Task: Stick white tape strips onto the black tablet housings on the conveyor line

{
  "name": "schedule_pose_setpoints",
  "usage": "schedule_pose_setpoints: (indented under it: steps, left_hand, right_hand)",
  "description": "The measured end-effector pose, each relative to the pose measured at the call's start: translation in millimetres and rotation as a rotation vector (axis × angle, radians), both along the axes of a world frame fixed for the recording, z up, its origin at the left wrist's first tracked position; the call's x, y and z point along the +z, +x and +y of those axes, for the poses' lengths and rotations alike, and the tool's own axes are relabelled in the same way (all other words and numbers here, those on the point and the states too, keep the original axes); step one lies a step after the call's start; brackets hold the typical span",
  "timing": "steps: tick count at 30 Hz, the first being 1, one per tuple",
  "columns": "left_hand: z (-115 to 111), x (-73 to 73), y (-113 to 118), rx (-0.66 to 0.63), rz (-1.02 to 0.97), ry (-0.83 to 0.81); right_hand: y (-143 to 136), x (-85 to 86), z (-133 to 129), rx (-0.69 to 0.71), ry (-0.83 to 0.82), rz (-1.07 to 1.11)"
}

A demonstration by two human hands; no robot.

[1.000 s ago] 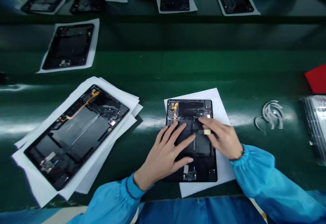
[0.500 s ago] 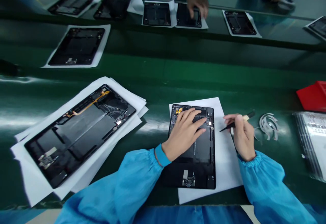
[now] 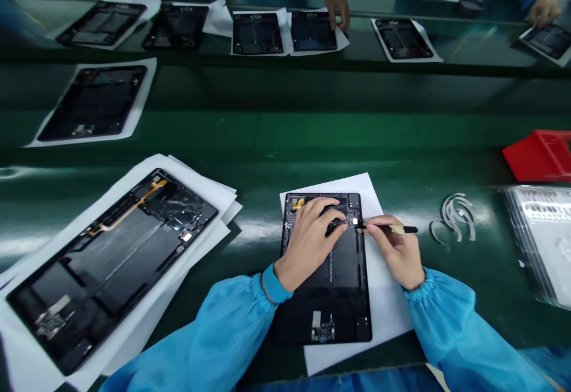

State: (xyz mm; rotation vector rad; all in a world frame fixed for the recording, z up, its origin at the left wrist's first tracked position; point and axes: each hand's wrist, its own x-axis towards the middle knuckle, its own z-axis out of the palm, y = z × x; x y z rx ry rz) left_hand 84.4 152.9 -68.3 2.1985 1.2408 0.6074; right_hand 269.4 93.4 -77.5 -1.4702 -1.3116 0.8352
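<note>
An opened black tablet (image 3: pixel 341 303) lies on a white paper sheet (image 3: pixel 388 297) in front of me, its inner parts facing up. My left hand (image 3: pixel 306 237) rests across the tablet's upper half, fingers bent and apart, with no held thing visible. Its index fingertip and thumb lie near a small white square on the tablet's right side. In my right hand (image 3: pixel 397 258) are black tweezers (image 3: pixel 409 229) with a yellowish band, gripped between thumb and fingers. Their tip points left and meets the tablet's right edge by that white square; the exact contact is too small to make out.
At left, another opened tablet (image 3: pixel 129 261) with an orange flex cable lies on stacked paper. Curled white strips (image 3: pixel 459 216), a red bin (image 3: pixel 535 154) and clear plastic trays (image 3: pixel 542 231) are at right. Across the bench, co-workers' hands (image 3: pixel 336 5) are among several tablets.
My right hand has moved left, bringing the tweezers from beside the tablet onto its right edge. My left index finger and thumb have drawn closer together. The view has shifted somewhat.
</note>
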Motion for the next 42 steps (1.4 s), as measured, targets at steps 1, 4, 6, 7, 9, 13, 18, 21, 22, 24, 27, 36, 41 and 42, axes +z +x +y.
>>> schedule_pose_setpoints:
  steps: [1, 4, 6, 7, 9, 13, 18, 21, 22, 24, 27, 36, 41, 42]
  left_hand:
    - [0.7, 0.5, 0.7, 0.0, 0.004, -0.013]
    - [2.3, 1.9, 2.4, 0.011, 0.012, -0.045]
    - [2.6, 2.8, 3.0, 0.004, 0.012, -0.059]
    - [2.5, 3.2, 3.0, -0.009, 0.006, -0.065]
    - [2.0, 3.4, 2.3, -0.049, -0.009, -0.067]
    - [0.4, 2.2, -0.5, -0.093, 0.017, -0.04]
    - [0.4, 1.6, -0.6, -0.085, 0.026, -0.03]
    - [1.9, 2.8, 0.4, -0.066, 0.025, -0.053]
    - [2.5, 3.2, 0.4, -0.064, 0.024, -0.062]
    - [3.5, 3.7, -0.1, -0.072, 0.016, -0.071]
    - [4.6, 2.9, -1.8, -0.094, 0.012, -0.069]
    - [4.9, 3.4, 1.3, -0.051, 0.0, -0.072]
    - [5.0, 5.9, 3.5, -0.024, -0.003, -0.092]
    - [5.0, 6.0, 3.7, -0.019, -0.003, -0.093]
  right_hand:
    - [-0.1, 0.3, -0.1, -0.002, -0.001, -0.001]
    - [-0.9, 1.4, -0.3, -0.013, -0.01, 0.001]
    - [-1.5, 1.8, -0.3, -0.018, -0.012, 0.009]
    - [-1.8, 2.0, -0.2, -0.02, -0.012, 0.014]
    - [-2.1, 2.0, 0.1, -0.033, -0.014, 0.03]
    - [-2.0, 2.3, 0.7, -0.102, -0.037, 0.07]
    - [-2.5, 3.8, 2.1, -0.161, -0.047, 0.088]
    - [-3.6, 3.4, 3.7, -0.175, -0.051, 0.1]
    - [-4.0, 2.9, 4.2, -0.167, -0.049, 0.103]
    - [-4.5, 1.8, 5.3, -0.15, -0.044, 0.108]
    - [-4.8, 1.3, 6.4, -0.146, -0.05, 0.117]
    - [-7.4, 3.8, 6.9, -0.132, -0.058, 0.092]
    - [-6.7, 3.6, 5.8, -0.09, -0.096, 0.093]
    - [-6.4, 3.3, 5.2, -0.083, -0.104, 0.088]
